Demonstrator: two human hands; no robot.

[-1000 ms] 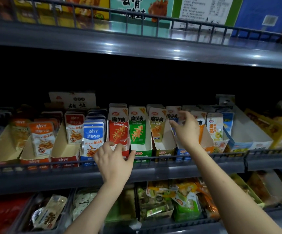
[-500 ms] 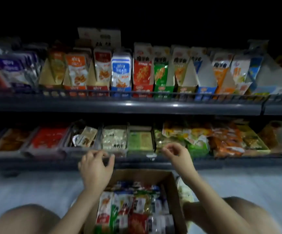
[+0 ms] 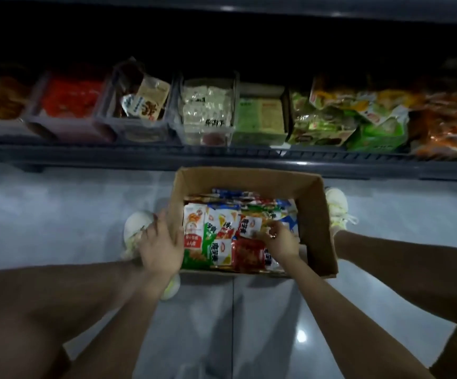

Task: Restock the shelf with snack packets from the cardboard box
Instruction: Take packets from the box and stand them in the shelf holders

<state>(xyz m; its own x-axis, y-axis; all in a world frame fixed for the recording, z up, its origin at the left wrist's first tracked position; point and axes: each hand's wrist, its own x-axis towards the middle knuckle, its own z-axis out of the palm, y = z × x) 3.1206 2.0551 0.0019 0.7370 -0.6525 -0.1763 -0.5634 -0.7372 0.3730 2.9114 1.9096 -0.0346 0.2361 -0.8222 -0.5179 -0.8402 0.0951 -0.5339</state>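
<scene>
An open cardboard box stands on the floor between my feet, below the bottom shelf. It is packed with colourful snack packets in red, green, white and blue. My left hand grips the box's left wall, thumb inside and fingers outside. My right hand reaches into the box with curled fingers and pinches a small red-and-white packet in the middle of the pile.
The bottom shelf holds clear bins of packets and loose green and orange bags on the right. My white shoes flank the box and my bare knees fill the lower corners. Glossy grey floor tiles lie around it.
My view dropped from the upper shelf to the floor. Both hands came down from the shelf packets; the left took the box wall and the right went into the packets.
</scene>
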